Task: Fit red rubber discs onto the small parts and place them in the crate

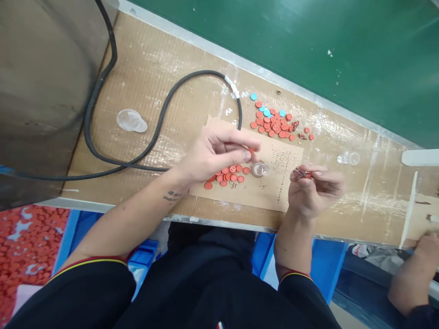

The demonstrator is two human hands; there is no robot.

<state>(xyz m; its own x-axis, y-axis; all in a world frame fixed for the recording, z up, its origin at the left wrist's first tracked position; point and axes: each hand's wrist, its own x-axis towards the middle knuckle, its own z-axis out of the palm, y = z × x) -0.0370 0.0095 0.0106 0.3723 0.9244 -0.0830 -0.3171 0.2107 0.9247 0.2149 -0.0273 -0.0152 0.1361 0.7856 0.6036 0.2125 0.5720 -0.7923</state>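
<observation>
My left hand (216, 153) pinches a small red rubber disc (252, 152) between thumb and fingertips, just above a small glass jar (260, 170). My right hand (315, 187) holds a few small red-and-metal parts (303, 173) in its fingertips, to the right of the jar. Both hands are over a brown cardboard sheet (247, 194) sprinkled with tiny dark specks. Loose red discs (228, 176) lie on it under my left hand. A heap of red and turquoise discs (274, 123) lies beyond the sheet.
A black cable (164, 123) loops across the taped wooden bench (178, 203), with a transparent plastic cup (131, 120) inside the loop. Small transparent cups (348, 158) stand to the right. A grey metal housing (41, 91) looms left; a red-filled bin (27, 246) sits below. A co-worker's hand (427, 249) is at lower right.
</observation>
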